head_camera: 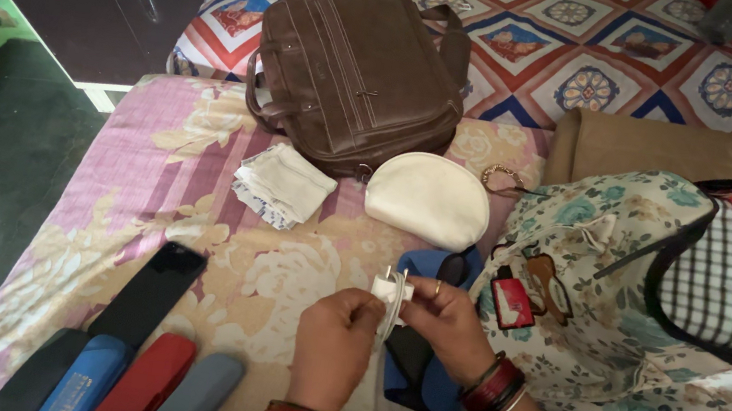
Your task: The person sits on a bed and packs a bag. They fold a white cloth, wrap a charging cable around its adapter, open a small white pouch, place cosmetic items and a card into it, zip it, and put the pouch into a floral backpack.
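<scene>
On a floral bedsheet (202, 165), my left hand (334, 343) and right hand (445, 324) both pinch shut on a white charger plug (393, 289) and its looped cable (389, 317), the cream pouch (428, 200) at twelve o'clock, the brown bag (356, 63) beyond it, the floral bag (618, 295) at three.

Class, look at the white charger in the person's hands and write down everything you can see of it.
The white charger is a small, smooth plastic plug block with metal prongs pointing up. Its white cable is looped beside it. The left hand and right hand hold it together above the flowered bedsheet, just in front of a blue pouch. Its far side is hidden.
</scene>
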